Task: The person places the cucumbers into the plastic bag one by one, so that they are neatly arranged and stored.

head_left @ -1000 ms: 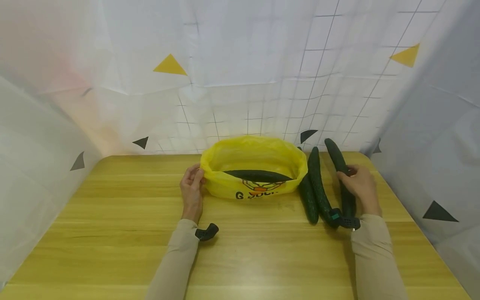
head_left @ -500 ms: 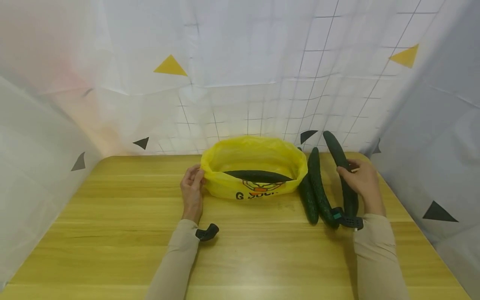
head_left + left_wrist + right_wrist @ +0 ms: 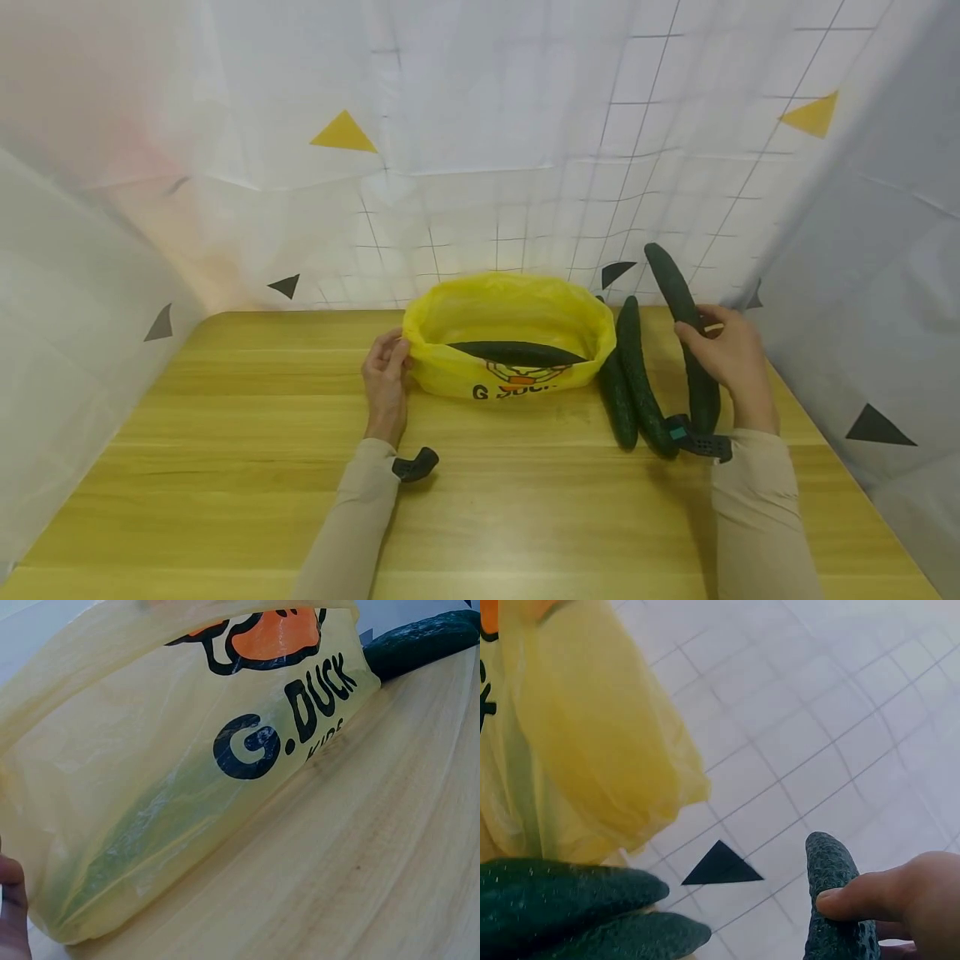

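My right hand (image 3: 731, 350) grips a long dark green cucumber (image 3: 675, 287) near its middle, thumb on one side and fingers on the other. The cucumber's far end tilts up against the back wall. At centre stands a yellow plastic bag (image 3: 442, 371) with a wide round mouth and "G.DUCK" printed on it. Inside lies another cucumber (image 3: 517, 353), which shows green through the plastic in the left wrist view. My left hand (image 3: 385, 375) pinches the bag's left rim. Two more cucumbers (image 3: 633, 358) lie side by side against the bag's right side.
A pale wooden table (image 3: 495, 517) carries everything. White sheeting with grid lines and dark and yellow triangles (image 3: 618, 272) hangs behind and along both sides. Each wrist wears a small black camera mount (image 3: 415, 465).
My right hand has raised the gripped cucumber, its far end moving higher up the wall, and shifted slightly right. My left hand and the bag stay in place.
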`<state>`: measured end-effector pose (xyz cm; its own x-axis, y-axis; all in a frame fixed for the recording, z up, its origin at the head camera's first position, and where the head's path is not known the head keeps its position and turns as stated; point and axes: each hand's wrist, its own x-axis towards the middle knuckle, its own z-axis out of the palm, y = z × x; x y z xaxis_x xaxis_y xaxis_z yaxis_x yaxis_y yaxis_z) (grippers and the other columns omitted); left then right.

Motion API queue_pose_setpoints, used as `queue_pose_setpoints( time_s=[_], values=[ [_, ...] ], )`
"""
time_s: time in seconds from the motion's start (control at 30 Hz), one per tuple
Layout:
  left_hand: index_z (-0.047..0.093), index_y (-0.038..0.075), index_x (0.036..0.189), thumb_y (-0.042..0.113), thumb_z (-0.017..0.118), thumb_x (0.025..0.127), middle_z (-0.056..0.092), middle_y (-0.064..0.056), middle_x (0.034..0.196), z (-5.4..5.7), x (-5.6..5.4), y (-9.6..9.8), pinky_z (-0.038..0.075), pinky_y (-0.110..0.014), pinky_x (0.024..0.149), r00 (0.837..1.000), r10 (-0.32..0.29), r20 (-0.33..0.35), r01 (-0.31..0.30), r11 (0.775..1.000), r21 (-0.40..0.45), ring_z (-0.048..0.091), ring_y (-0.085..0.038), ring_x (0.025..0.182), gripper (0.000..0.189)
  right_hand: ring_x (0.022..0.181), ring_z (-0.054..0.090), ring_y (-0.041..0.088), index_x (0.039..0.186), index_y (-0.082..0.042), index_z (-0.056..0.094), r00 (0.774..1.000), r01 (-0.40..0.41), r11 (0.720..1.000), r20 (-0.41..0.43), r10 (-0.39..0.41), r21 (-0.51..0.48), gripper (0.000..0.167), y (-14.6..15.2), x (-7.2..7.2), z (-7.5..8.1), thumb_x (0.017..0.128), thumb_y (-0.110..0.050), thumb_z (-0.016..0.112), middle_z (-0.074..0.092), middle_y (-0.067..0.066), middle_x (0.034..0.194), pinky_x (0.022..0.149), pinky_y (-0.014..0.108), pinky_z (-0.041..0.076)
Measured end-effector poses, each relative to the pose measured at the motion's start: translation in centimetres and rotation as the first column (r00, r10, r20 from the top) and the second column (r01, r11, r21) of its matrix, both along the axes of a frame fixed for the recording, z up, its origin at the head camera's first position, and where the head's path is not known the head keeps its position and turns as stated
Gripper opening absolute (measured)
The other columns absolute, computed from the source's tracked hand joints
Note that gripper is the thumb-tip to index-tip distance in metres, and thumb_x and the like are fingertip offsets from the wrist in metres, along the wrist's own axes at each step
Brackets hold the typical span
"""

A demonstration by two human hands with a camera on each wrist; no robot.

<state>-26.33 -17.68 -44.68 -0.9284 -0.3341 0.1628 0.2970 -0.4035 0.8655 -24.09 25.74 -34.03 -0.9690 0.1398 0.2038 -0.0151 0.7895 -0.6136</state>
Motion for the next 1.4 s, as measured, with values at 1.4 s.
queue_pose_setpoints(
  time_s=[1.4],
  values=[
    [0.062, 0.005, 0.112, 0.029, 0.073, 0.083, 0.063, 0.004, 0.085, -0.1, -0.1, -0.1, 0.046, -0.022, 0.067, 1.000, -0.011, 0.011, 0.011, 1.000, -0.010, 0.050, -0.015, 0.072, 0.039, 0.114, 0.047, 0.043, 0.143, -0.003, 0.038, 0.988, -0.049, 0.997, -0.148, 0.039, -0.063, 0.061, -3.1, 0.7, 2.2, 0.095, -0.038, 0.052, 0.045, 0.025, 0.134, 0.084, 0.059, 0.046]
  ],
)
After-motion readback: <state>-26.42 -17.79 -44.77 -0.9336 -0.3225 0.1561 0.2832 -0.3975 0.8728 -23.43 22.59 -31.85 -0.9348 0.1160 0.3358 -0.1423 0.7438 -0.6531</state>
